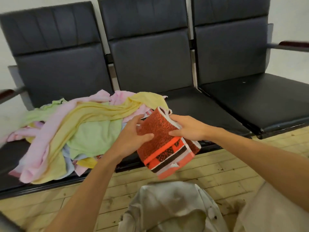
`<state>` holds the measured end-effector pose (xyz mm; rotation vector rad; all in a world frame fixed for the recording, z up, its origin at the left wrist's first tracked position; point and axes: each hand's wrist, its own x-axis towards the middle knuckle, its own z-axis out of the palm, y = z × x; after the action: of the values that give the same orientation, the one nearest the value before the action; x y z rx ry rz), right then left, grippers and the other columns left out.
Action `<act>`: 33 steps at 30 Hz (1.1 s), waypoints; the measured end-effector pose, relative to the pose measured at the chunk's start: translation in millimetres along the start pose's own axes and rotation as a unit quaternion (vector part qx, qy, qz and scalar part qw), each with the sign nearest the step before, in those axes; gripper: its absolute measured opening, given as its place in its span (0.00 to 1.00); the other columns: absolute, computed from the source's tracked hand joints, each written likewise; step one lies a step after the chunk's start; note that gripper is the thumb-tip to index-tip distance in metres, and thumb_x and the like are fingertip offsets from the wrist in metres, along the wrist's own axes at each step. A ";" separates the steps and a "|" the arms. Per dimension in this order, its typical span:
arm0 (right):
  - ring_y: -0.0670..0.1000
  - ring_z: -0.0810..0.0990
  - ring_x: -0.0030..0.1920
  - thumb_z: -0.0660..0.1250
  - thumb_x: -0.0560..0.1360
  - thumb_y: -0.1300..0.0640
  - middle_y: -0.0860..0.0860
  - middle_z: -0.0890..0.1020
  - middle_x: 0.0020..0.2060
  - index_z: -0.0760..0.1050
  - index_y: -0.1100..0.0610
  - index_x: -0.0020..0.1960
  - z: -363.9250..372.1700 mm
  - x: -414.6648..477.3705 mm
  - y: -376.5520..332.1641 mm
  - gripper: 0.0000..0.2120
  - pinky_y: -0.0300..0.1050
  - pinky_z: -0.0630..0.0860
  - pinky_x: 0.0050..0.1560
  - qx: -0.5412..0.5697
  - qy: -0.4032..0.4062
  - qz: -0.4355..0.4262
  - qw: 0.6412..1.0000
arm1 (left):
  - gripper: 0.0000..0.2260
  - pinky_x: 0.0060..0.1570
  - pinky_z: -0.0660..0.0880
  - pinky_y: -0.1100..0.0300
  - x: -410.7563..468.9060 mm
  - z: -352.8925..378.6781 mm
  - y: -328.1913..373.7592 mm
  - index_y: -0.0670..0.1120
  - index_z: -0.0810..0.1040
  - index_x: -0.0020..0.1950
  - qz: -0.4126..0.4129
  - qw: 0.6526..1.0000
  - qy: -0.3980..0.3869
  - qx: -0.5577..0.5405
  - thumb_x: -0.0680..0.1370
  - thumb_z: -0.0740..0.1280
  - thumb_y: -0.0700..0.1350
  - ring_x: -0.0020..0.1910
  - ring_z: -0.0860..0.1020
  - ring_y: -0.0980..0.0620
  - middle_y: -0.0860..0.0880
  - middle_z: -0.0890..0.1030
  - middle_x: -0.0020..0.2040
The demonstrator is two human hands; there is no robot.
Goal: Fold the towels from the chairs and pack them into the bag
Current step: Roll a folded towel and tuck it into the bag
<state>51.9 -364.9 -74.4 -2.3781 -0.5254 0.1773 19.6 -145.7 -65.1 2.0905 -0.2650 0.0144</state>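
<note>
In the head view, both hands hold a folded orange-red towel (160, 139) in the air, above the front edge of the middle seat of the black chairs (150, 61). The left hand (132, 136) grips its left edge, thumb pressed on the front face. The right hand (187, 129) clasps the upper right edge the same way. The terry cloth looks soft, light and limp, so the fold will likely spring open unless all the layers are pinched together near the edges. A heap of pastel towels (75, 128) lies unfolded on the left seat. A pale cloth bag (170, 206) sits on the floor directly below the held towel, though its opening is hard to make out.
</note>
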 end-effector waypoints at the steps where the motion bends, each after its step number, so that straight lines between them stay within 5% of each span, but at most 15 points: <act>1: 0.47 0.81 0.51 0.66 0.79 0.57 0.50 0.81 0.51 0.72 0.57 0.57 -4.1 -4.0 -8.2 0.09 0.46 0.77 0.54 0.006 -0.010 -0.022 1.000 | 0.37 0.52 0.69 0.68 -2.9 -5.0 1.2 0.52 0.59 0.75 0.016 1.000 -0.007 0.005 0.72 0.75 0.42 0.61 0.69 0.59 0.56 0.67 0.64; 3: 0.46 0.80 0.49 0.68 0.77 0.60 0.48 0.80 0.48 0.73 0.57 0.54 -10.9 -11.7 -22.2 0.07 0.43 0.77 0.52 -0.008 -0.036 -0.055 0.998 | 0.52 0.61 0.68 0.63 -7.1 -10.6 3.7 0.56 0.46 0.78 0.009 0.999 -0.050 0.001 0.66 0.80 0.49 0.66 0.65 0.60 0.59 0.62 0.69; 5: 0.45 0.79 0.46 0.70 0.75 0.62 0.47 0.79 0.43 0.74 0.58 0.51 -14.3 -18.0 -31.7 0.07 0.39 0.74 0.47 -0.051 -0.059 -0.095 0.992 | 0.58 0.62 0.73 0.56 -12.3 -8.7 4.1 0.59 0.41 0.77 -0.021 0.993 -0.112 -0.017 0.62 0.81 0.50 0.66 0.71 0.57 0.59 0.65 0.69; 10: 0.41 0.79 0.48 0.73 0.72 0.60 0.47 0.82 0.46 0.79 0.56 0.55 -21.0 -35.0 -29.2 0.11 0.33 0.73 0.47 -0.061 -0.047 -0.122 0.990 | 0.21 0.48 0.78 0.60 -21.3 9.8 7.2 0.47 0.78 0.58 -0.049 0.991 -0.087 -0.087 0.67 0.78 0.40 0.50 0.83 0.50 0.51 0.85 0.49; 14: 0.41 0.81 0.45 0.74 0.72 0.54 0.45 0.83 0.44 0.79 0.53 0.54 -37.8 -45.2 -23.0 0.13 0.36 0.77 0.47 -0.053 -0.039 -0.097 0.993 | 0.14 0.43 0.77 0.62 -26.6 19.2 17.9 0.46 0.80 0.52 -0.017 0.993 -0.028 -0.111 0.69 0.75 0.36 0.46 0.82 0.55 0.54 0.85 0.43; 18: 0.44 0.85 0.43 0.75 0.70 0.49 0.48 0.86 0.43 0.79 0.54 0.52 -48.9 -55.6 -15.4 0.14 0.42 0.81 0.49 -0.019 -0.068 -0.037 0.997 | 0.14 0.50 0.77 0.60 -29.9 19.7 28.8 0.47 0.81 0.50 0.044 0.995 0.024 -0.090 0.69 0.75 0.34 0.46 0.81 0.56 0.53 0.84 0.45; 23: 0.49 0.85 0.47 0.77 0.65 0.42 0.51 0.86 0.45 0.80 0.57 0.54 -57.7 -65.9 -6.1 0.24 0.39 0.79 0.49 0.162 -0.064 -0.033 0.984 | 0.16 0.49 0.77 0.57 -39.8 14.8 29.9 0.49 0.81 0.52 0.020 0.962 0.088 -0.256 0.70 0.72 0.32 0.49 0.82 0.51 0.50 0.85 0.47; 26: 0.53 0.84 0.50 0.80 0.52 0.33 0.54 0.86 0.49 0.83 0.57 0.55 -47.3 -65.1 -3.9 0.39 0.44 0.80 0.49 0.429 -0.044 -0.009 0.902 | 0.14 0.44 0.79 0.60 -43.2 5.3 32.8 0.49 0.80 0.52 -0.002 0.933 0.095 -0.347 0.72 0.70 0.33 0.46 0.83 0.53 0.50 0.85 0.47; 28: 0.53 0.85 0.49 0.83 0.48 0.36 0.55 0.86 0.49 0.86 0.54 0.48 -33.2 -63.4 -8.0 0.34 0.47 0.81 0.47 0.518 -0.050 -0.012 0.854 | 0.14 0.44 0.79 0.57 -44.3 -0.4 32.5 0.49 0.80 0.54 -0.014 0.919 0.101 -0.380 0.72 0.70 0.35 0.47 0.83 0.51 0.48 0.85 0.49; 33: 0.55 0.85 0.49 0.76 0.64 0.59 0.58 0.85 0.50 0.80 0.58 0.56 -18.5 -60.5 -24.3 0.20 0.49 0.81 0.49 0.429 -0.003 -0.015 0.903 | 0.16 0.39 0.80 0.61 -47.2 -11.7 21.5 0.43 0.81 0.51 -0.057 0.934 0.040 -0.350 0.64 0.74 0.38 0.43 0.83 0.49 0.46 0.85 0.44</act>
<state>-6.0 -384.6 -45.3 -1.5045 -0.3747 0.3250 -29.5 -137.6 -46.3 1.3863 -0.0780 -0.0577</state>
